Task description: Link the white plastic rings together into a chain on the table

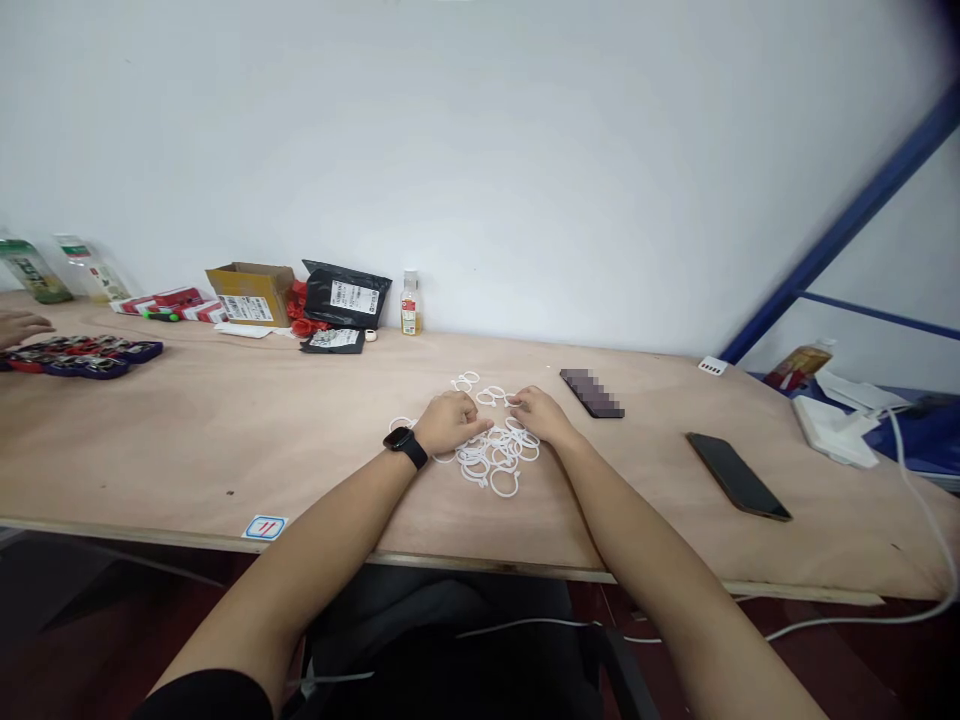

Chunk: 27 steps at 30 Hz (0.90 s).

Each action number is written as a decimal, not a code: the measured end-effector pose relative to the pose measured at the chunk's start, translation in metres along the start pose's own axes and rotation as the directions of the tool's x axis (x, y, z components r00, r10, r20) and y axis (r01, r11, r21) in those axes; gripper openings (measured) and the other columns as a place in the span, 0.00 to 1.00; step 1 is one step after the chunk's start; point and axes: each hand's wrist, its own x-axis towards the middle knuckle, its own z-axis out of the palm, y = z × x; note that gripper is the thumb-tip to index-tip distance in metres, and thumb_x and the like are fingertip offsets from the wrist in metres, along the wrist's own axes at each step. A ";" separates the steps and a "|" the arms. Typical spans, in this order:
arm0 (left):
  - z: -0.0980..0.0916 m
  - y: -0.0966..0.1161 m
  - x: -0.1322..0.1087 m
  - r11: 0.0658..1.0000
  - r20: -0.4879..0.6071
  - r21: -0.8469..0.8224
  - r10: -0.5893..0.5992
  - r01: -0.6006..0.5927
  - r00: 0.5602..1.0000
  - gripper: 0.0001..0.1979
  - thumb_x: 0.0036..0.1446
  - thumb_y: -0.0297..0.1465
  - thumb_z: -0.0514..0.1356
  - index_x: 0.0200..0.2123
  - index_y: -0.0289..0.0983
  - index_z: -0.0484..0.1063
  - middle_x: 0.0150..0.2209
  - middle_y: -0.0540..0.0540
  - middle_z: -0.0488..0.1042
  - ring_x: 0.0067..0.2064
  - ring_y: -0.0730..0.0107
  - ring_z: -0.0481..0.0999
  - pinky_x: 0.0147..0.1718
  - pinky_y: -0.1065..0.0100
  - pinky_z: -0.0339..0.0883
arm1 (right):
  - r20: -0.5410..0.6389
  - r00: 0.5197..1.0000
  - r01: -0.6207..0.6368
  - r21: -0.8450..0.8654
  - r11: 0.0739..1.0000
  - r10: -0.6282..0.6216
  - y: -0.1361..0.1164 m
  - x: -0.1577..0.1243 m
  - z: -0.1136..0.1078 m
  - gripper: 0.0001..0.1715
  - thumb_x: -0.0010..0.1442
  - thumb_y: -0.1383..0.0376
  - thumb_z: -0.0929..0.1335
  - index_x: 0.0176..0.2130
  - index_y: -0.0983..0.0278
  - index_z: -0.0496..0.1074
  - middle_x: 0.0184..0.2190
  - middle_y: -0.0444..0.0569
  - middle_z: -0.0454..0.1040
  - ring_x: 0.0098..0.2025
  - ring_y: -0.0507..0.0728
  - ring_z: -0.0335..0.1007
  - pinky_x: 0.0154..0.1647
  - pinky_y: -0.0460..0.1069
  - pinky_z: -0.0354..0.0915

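Note:
A loose pile of white plastic rings, each with a small tab, lies on the wooden table in front of me. My left hand, with a black watch on its wrist, rests at the pile's left side. Its thumb stretches out over the rings, apart from the curled fingers, and no ring shows in its grasp. At the upper right of the pile, my right hand pinches one white ring between thumb and fingertips. A few more rings lie just beyond both hands, and some are partly hidden behind the left wrist.
Two phones, one pixelated and one dark, lie to the right. A white charger with a cable is further right. Along the wall stand a small bottle, black packages and a cardboard box. Another person's hand is far left.

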 end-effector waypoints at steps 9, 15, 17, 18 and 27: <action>-0.002 0.002 0.000 1.000 -0.130 0.002 -0.003 0.004 0.991 0.08 0.58 0.33 0.61 0.39 0.38 0.77 0.39 0.45 0.77 0.44 0.63 0.74 0.48 0.61 0.66 | -0.095 0.995 0.045 0.336 0.941 -0.014 -0.028 -0.010 -0.004 0.09 0.61 0.62 0.64 0.38 0.63 0.72 0.33 0.46 0.74 0.33 0.53 0.66 0.35 0.48 0.61; -0.003 0.003 0.001 0.995 -0.208 -0.039 0.077 -0.087 0.975 0.10 0.58 0.30 0.60 0.44 0.39 0.76 0.42 0.45 0.78 0.47 0.63 0.74 0.50 0.61 0.66 | -0.033 0.993 0.103 0.691 0.716 -0.110 -0.060 -0.019 0.001 0.15 0.59 0.54 0.66 0.36 0.64 0.71 0.28 0.43 0.70 0.28 0.51 0.62 0.29 0.46 0.59; -0.003 0.005 0.001 0.994 -0.192 -0.059 0.074 -0.087 0.979 0.09 0.58 0.30 0.60 0.42 0.39 0.76 0.38 0.46 0.79 0.42 0.65 0.76 0.47 0.63 0.67 | -0.009 0.994 0.081 0.739 0.669 -0.109 -0.065 -0.020 0.005 0.16 0.58 0.53 0.67 0.36 0.64 0.71 0.27 0.43 0.70 0.27 0.51 0.61 0.28 0.46 0.59; -0.002 0.005 0.001 0.995 -0.186 -0.072 0.061 -0.075 0.981 0.08 0.58 0.30 0.60 0.40 0.39 0.76 0.37 0.47 0.79 0.41 0.66 0.76 0.46 0.64 0.67 | 0.002 0.994 0.068 0.754 0.654 -0.105 -0.066 -0.020 0.006 0.17 0.58 0.53 0.68 0.36 0.64 0.71 0.28 0.43 0.71 0.26 0.51 0.62 0.28 0.46 0.60; -0.006 0.007 0.003 0.939 -0.268 -0.230 -0.314 0.256 0.911 0.02 0.52 0.29 0.59 0.31 0.38 0.71 0.28 0.51 0.75 0.30 0.72 0.73 0.33 0.71 0.65 | -0.193 0.978 0.136 0.315 0.939 -0.077 -0.022 -0.004 0.003 0.15 0.61 0.66 0.63 0.44 0.62 0.76 0.43 0.52 0.76 0.45 0.57 0.71 0.50 0.54 0.66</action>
